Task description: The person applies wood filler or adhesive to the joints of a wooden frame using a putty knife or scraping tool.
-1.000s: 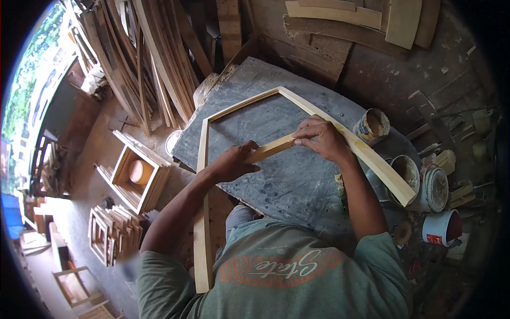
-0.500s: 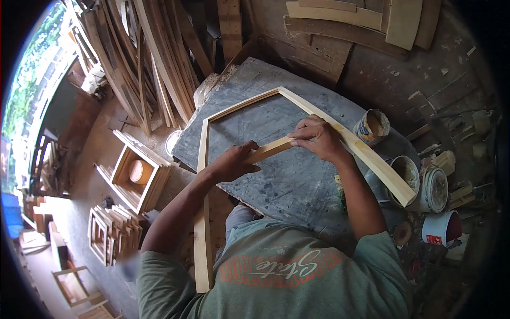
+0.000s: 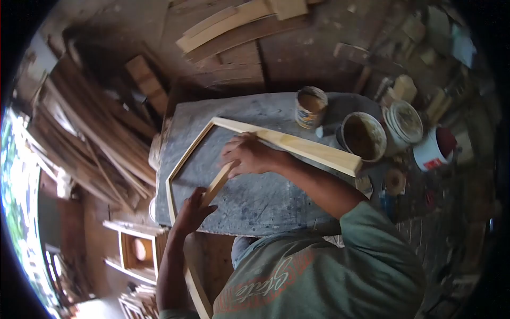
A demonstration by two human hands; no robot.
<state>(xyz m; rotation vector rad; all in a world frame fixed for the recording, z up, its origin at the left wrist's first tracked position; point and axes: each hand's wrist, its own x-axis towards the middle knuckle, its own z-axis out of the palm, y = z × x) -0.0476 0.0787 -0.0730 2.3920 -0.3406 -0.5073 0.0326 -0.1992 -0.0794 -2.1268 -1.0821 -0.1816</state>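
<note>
A short wooden piece (image 3: 217, 183) spans between my two hands, inside a three-sided frame of pale wood (image 3: 300, 146) on the grey table. My left hand (image 3: 192, 211) is closed around the lower end of the short piece, beside the frame's left bar. My right hand (image 3: 248, 154) grips its upper end, close to the frame's long right bar. The left bar runs past the table's front edge, partly hidden by my left arm.
On the grey table (image 3: 276, 207), a paint can (image 3: 311, 108) and a bucket (image 3: 363, 137) stand at the right. A lidded tub (image 3: 405, 122) and a white bucket (image 3: 433, 150) are further right. Long boards (image 3: 90, 127) lean at the left; wooden frames (image 3: 139, 250) sit on the floor.
The camera view has turned to the right, so the table and buckets appear rotated and shifted left. Both hands still hold the short piece inside the frame.
</note>
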